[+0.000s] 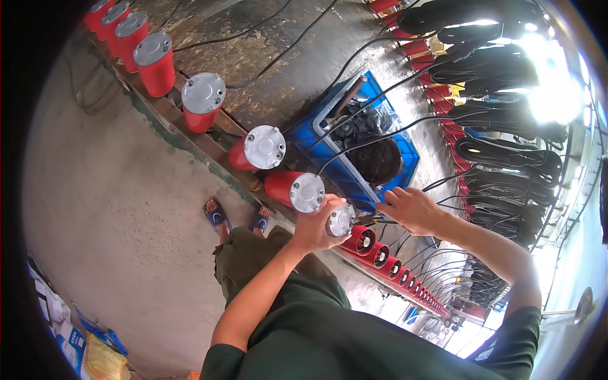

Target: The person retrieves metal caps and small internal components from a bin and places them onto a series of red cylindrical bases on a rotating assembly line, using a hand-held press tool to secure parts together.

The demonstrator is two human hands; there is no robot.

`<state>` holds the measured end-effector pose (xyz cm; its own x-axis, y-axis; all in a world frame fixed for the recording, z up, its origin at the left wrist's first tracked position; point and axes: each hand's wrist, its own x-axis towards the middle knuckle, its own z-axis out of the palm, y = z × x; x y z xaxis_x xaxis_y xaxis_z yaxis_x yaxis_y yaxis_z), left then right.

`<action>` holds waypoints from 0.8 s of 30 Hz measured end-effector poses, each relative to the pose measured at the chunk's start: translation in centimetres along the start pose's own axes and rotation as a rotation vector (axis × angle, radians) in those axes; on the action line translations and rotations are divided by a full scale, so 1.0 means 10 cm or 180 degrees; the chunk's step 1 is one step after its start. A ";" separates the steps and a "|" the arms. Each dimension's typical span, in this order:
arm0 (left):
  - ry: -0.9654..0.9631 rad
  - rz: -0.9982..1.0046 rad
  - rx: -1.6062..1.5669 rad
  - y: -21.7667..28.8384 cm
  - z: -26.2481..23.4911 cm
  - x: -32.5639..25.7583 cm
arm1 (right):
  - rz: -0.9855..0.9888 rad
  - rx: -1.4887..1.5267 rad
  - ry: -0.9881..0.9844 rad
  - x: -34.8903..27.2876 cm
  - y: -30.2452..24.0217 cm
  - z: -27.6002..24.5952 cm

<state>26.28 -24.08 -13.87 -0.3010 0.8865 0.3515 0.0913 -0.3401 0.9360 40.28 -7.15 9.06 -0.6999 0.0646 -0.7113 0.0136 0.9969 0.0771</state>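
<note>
Silver cap [341,221] in left hand [315,225]

Left of the blue crate [324,130], seven capped red cylinders [204,101] line the rail; right of it, perhaps eight open ones [363,240], blurring away.

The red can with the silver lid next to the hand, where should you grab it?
Probably around its smooth round red body, coming from the side. The red cylinder lies tilted on the rail, its silver cap facing the left hand, and a black cable leaves that cap.
</note>
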 end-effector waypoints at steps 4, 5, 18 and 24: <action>-0.0058 -0.0125 -0.0034 0.01 -0.01 0.00 | -0.0321 -0.0875 0.0528 0.08 -0.07 0.04; -0.0050 -0.0106 -0.0013 0.01 -0.02 0.01 | -0.0328 -0.0910 0.0643 0.07 -0.09 0.01; -0.0064 -0.0086 -0.0075 -0.02 -0.01 -0.01 | 0.1651 0.4523 -0.2881 0.04 -0.44 0.15; -0.0052 -0.0080 -0.0061 -0.05 -0.01 0.01 | 0.1420 0.2720 -0.2237 0.09 -0.64 -0.31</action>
<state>26.08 -23.88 -14.28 -0.2873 0.8998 0.3284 0.0656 -0.3236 0.9439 37.32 -13.63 10.07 0.0280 0.1574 -0.9871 0.8137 0.5699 0.1140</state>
